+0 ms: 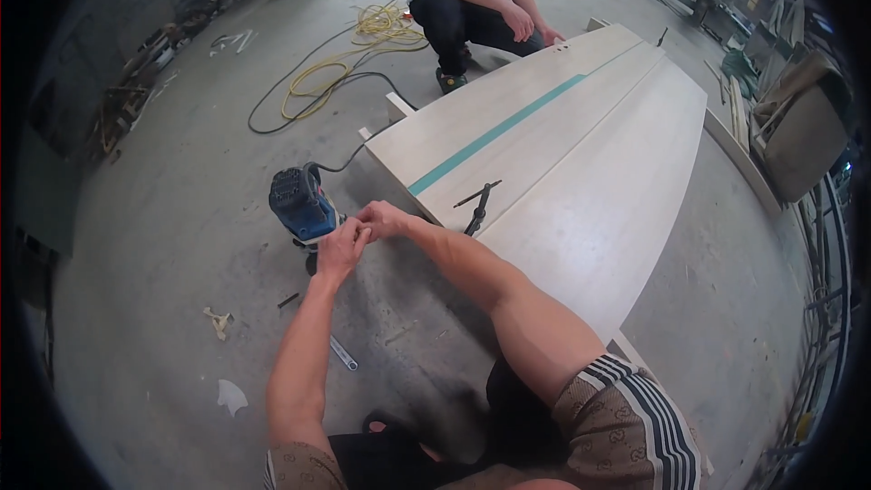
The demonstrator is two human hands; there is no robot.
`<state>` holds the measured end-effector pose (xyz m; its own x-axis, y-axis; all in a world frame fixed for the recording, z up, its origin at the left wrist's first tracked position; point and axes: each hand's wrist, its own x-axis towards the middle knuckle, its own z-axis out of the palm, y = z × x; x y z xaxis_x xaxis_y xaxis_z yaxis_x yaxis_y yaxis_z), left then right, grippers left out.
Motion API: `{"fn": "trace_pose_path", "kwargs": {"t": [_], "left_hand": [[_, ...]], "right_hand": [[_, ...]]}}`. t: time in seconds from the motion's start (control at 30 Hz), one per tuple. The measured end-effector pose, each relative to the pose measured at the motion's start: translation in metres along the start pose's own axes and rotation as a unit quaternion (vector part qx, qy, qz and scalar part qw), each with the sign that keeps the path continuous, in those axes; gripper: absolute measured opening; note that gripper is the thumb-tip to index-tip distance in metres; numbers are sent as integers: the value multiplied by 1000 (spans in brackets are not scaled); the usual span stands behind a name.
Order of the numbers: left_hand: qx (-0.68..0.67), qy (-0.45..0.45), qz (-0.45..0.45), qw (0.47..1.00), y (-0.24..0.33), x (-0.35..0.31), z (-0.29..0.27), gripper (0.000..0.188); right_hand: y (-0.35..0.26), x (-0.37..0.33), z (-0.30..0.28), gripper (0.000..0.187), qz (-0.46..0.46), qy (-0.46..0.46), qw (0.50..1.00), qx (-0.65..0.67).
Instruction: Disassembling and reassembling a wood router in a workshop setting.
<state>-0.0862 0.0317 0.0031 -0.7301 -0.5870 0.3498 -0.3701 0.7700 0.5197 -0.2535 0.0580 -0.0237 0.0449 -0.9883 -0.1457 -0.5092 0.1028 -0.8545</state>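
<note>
L hand [338,252] by R hand [386,220], blue pwr tool [302,207] just to L

"Where's the power tool [304,206]?"

"On the floor [181,263], left of the panel [581,191]; the left hand [337,254] is at the tool's near right side; the right hand [386,220] is just right of that, between tool and panel."

"And the rest?"

"A clamp [478,210] at the panel's near end; a co-worker [449,18] beyond its left edge; cable [379,25] left of the co-worker; a wrench [344,354] nearer than the tool; a scrap [231,396] left of the wrench."
</note>
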Motion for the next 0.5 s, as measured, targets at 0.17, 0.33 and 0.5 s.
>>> {"fn": "trace_pose_path", "kwargs": {"t": [0.17,0.33,0.5], "left_hand": [[-117,-8,-120,986,1,1,25,20],[-186,-37,-276,942,-14,4,60,24],[-324,-62,-398,856,-15,10,64,24]], "right_hand": [[3,-13,-5,24,55,40,993,97],[3,-16,-8,22,-2,54,998,42],[10,-19,-7,25,40,21,994,99]]}}
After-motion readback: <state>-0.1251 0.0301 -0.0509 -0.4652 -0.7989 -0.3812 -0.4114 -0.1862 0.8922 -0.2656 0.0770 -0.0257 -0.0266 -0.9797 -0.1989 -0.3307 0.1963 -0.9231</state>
